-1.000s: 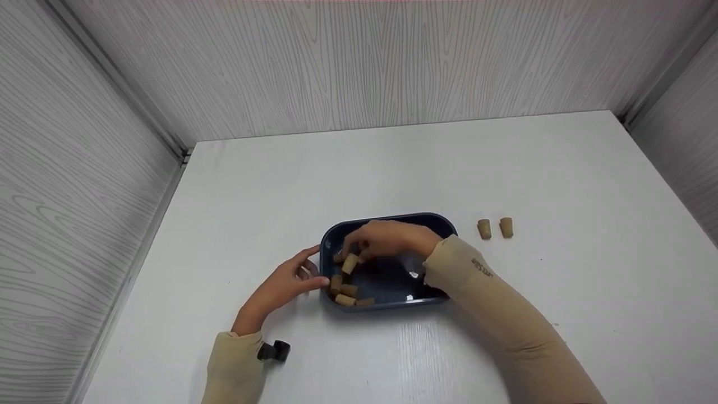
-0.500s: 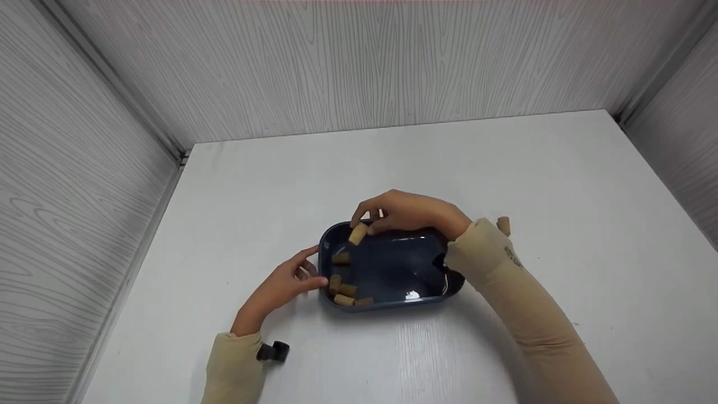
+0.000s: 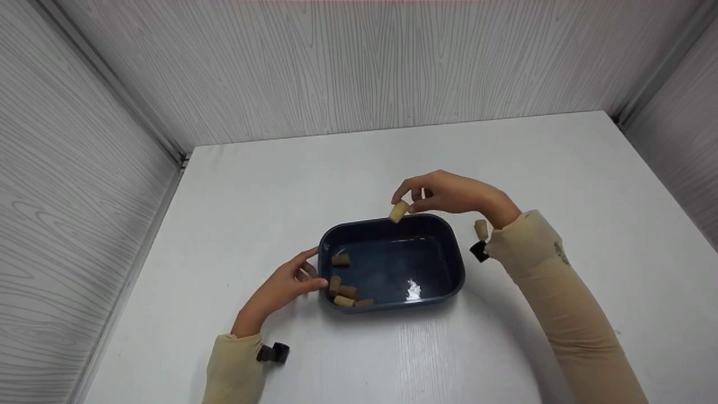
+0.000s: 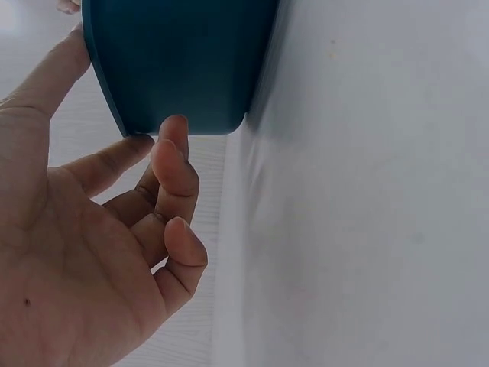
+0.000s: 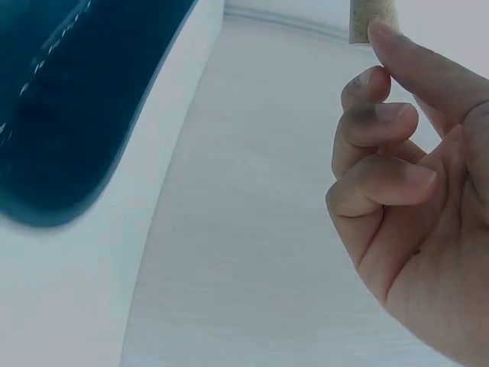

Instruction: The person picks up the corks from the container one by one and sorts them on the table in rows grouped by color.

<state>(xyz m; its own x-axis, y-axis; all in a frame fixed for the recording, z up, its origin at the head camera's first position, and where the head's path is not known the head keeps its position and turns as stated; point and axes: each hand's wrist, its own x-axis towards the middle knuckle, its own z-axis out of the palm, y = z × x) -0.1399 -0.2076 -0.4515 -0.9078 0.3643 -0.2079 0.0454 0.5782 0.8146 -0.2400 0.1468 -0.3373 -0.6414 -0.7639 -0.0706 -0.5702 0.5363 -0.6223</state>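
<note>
Right grip (image 3: 450, 193): pinches cork (image 3: 399, 212) | corks (image 3: 344, 302) in tray (image 3: 387, 264): head view only

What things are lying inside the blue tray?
Five corks are visible inside the blue tray, at the end near the left hand. Its near wall partly covers one; anything fully behind that wall cannot be seen.

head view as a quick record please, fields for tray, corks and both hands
tray: dark blue, rounded corners, on the white table
corks in tray: five visible, all toward the left end
cork on table: one visible, right of the tray
left hand: touching the tray's left end
right hand: pinching one pale cork, which overlaps the tray's far rim in this view
</note>
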